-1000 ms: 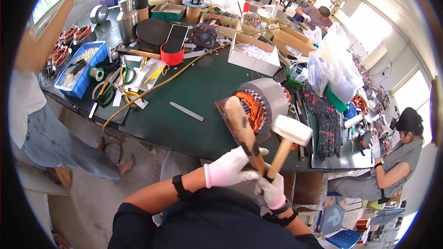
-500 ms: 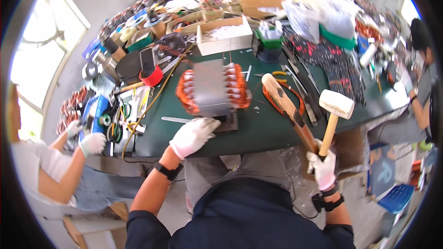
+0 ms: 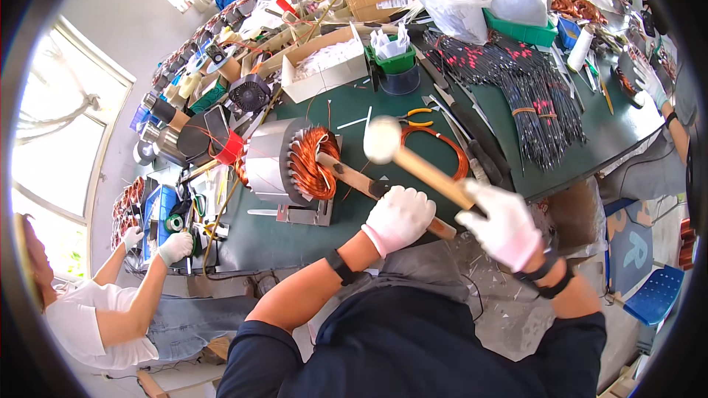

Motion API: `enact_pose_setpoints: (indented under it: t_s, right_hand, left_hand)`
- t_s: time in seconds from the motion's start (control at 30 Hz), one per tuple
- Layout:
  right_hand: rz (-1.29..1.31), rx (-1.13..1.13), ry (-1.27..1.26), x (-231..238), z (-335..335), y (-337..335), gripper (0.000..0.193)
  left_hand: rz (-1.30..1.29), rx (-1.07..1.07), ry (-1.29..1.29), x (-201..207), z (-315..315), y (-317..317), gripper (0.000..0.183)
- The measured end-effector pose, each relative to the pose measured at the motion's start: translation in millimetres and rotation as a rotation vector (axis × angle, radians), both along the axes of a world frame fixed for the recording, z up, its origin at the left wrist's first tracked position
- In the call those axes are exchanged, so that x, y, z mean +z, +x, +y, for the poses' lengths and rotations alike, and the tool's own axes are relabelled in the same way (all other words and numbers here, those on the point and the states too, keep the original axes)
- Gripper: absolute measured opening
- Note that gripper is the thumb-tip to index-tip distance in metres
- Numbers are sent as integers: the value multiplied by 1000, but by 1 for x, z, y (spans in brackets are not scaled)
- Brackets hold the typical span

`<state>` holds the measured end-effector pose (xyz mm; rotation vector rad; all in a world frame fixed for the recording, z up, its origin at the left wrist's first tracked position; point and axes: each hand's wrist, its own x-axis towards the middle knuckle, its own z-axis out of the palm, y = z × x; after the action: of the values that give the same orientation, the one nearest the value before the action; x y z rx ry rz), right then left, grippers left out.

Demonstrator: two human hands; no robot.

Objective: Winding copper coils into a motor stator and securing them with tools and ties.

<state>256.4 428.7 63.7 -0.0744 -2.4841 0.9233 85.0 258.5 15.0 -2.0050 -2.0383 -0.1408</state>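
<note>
My left hand (image 3: 402, 220), in a white glove, is closed around a wooden stick (image 3: 352, 177) with a dark band. The stick's far tip meets the copper windings (image 3: 315, 166) at the end of a motor stator (image 3: 269, 162). That stator has a grey metal core and lies on its side on a metal stand (image 3: 306, 214). In my gloved right hand (image 3: 503, 227) is the wooden handle of a mallet. The pale mallet head (image 3: 383, 140), a little blurred, is raised over the stick, near the windings.
Pliers (image 3: 414, 116), a red wire loop (image 3: 450, 149) and long files (image 3: 479, 151) lie beyond the mallet. A bundle of black sleeved leads (image 3: 546, 110) sits to the right. A white box (image 3: 324, 63) stands behind the stator. A co-worker's gloved hands (image 3: 175, 248) are at left.
The stick has passed from my right hand to my left, which has left the stand. The stator has turned, its winding end now facing right. The mallet has swung left toward it.
</note>
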Motion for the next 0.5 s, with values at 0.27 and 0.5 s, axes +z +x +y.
enact_pose_setpoints:
  t_s: [0.27,0.5]
  right_hand:
    - [-461,108,328,-22,15,-35,22]
    - [299,-9,-259,80,-7,-28,20]
  left_hand:
    - [18,-81,86,-13,3,-1,13]
    - [9,-44,100,-7,-8,0,14]
